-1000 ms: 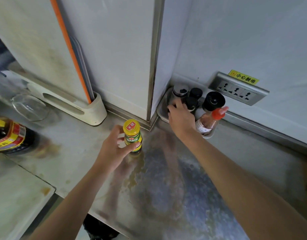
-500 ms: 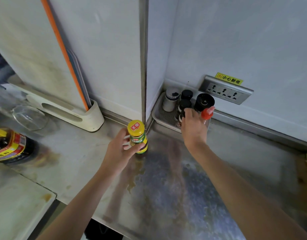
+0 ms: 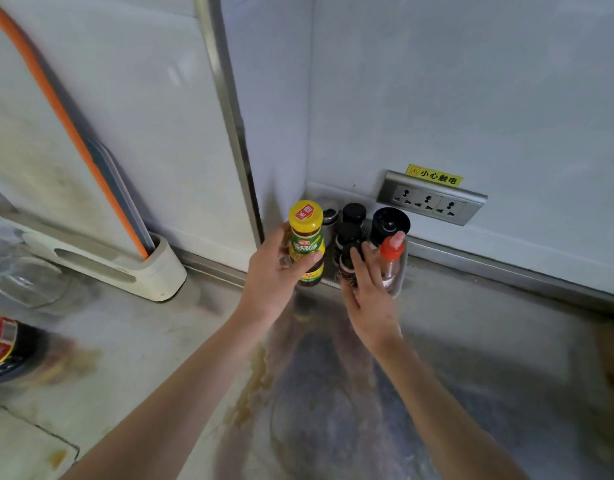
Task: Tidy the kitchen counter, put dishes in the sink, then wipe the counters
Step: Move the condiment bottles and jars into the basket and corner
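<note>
- Head view: left hand (image 3: 274, 271) has its grip wrapped round a yellow-capped sauce bottle (image 3: 306, 244), thumb across the green label, bottle upright.
- Bottle base sits at the front-left edge of the metal tray (image 3: 400, 287) in the wall corner; can't tell if it's set down or just off the surface.
- Right hand (image 3: 371, 299): grip wide, fingers (image 3: 354, 258) near straight, resting against the dark-lidded jars (image 3: 348, 237) and the red-capped bottle (image 3: 390, 258) in the tray.
- Black-topped grinder (image 3: 390, 221) and a silver shaker (image 3: 329, 220) stand at the tray's back.
- Steel desk (image 3: 471, 358) has a brown smear (image 3: 253, 386) below the left wrist.
- Left side: cutting-board holder (image 3: 125, 268), orange-edged board (image 3: 39, 133), glass bowl (image 3: 25, 282), big dark bottle (image 3: 4, 348).
- Wall: socket strip (image 3: 431, 202) with a yellow label (image 3: 433, 175) above it.
</note>
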